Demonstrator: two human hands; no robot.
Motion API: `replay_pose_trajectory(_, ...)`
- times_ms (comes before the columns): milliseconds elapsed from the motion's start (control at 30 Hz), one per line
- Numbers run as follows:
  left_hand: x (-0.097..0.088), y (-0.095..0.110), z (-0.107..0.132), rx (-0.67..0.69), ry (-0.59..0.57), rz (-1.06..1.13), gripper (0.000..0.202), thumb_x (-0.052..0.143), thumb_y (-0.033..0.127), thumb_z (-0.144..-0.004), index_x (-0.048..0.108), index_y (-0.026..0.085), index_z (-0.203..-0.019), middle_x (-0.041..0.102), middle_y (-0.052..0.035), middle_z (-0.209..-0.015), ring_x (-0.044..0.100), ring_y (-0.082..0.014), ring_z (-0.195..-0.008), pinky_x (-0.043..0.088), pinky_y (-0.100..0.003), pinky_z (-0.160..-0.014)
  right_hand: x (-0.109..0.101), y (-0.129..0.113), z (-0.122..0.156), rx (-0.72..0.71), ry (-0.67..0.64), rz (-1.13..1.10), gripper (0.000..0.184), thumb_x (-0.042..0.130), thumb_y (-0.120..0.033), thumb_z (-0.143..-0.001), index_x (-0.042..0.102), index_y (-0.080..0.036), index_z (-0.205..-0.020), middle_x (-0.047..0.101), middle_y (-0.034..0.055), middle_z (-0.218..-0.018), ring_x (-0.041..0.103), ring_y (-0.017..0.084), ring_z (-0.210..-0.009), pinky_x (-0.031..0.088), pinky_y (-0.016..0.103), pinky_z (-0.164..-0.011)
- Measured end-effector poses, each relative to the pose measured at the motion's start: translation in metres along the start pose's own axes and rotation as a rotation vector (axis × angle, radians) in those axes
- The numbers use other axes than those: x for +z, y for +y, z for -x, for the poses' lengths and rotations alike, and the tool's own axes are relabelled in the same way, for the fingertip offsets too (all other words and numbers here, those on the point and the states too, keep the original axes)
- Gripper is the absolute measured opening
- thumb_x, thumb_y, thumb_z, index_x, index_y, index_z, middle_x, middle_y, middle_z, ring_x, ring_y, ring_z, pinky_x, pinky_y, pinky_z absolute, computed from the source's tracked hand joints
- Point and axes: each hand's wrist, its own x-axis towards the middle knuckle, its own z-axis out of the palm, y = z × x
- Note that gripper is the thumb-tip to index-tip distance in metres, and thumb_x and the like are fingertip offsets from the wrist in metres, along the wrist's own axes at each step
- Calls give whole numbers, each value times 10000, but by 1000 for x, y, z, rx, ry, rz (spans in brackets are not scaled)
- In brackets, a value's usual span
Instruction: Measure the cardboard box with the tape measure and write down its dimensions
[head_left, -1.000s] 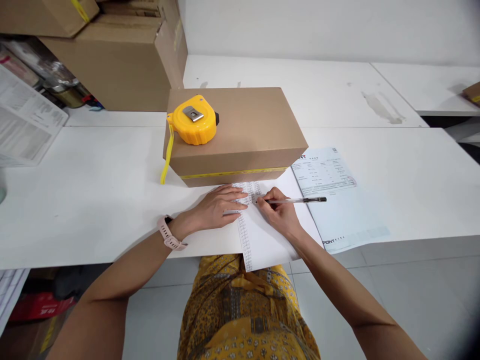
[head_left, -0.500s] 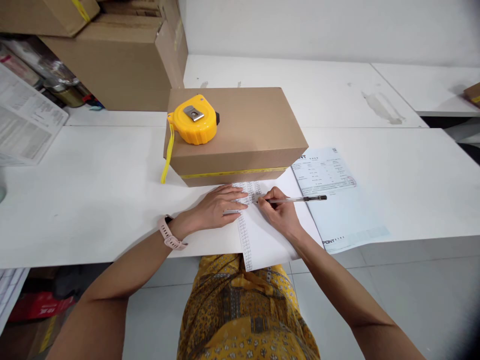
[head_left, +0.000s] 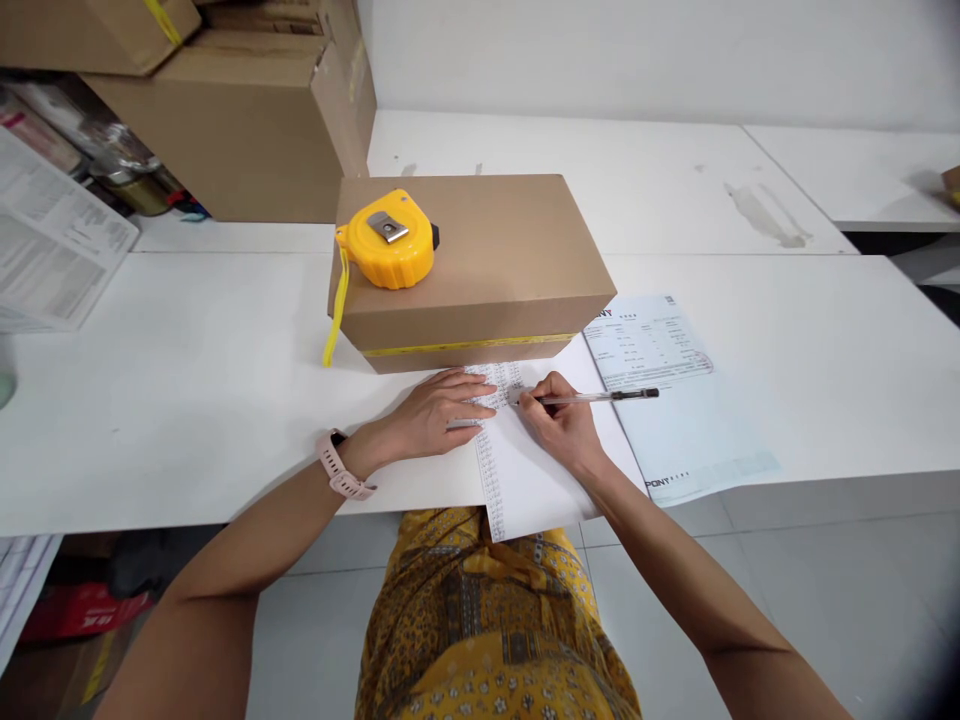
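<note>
White desk (head_left: 187, 400) carries a brown box (head_left: 495, 240), a tape measure (head_left: 394, 255) on its left end. Nearside of the box, the left hand (head_left: 435, 415) lies flat, holding nothing, reaching over the paper (head_left: 525, 490); the right hand (head_left: 566, 428) pinches a pen (head_left: 604, 397), roughly parallel to the box's front, tip leftward. A blue sheet (head_left: 697, 430) lies by the box's right corner.

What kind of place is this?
Probably a packing or storage workspace: a cardboard box with a yellow tape measure on top, plus more cardboard cartons stacked at the back left.
</note>
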Motion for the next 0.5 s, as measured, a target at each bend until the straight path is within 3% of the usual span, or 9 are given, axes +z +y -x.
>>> replay_pose_trajectory(500,-1,0,0,-37,-16,59,243,635,260,-967,760,243,-1175,687,-57,-1375,596,-258,-1337,468,-497,-1155,0,-1,-1,-7,-11,10,293,677,-367,-842,452,-240,-703,393,-68,-585,321,102,-537,281,272,-518)
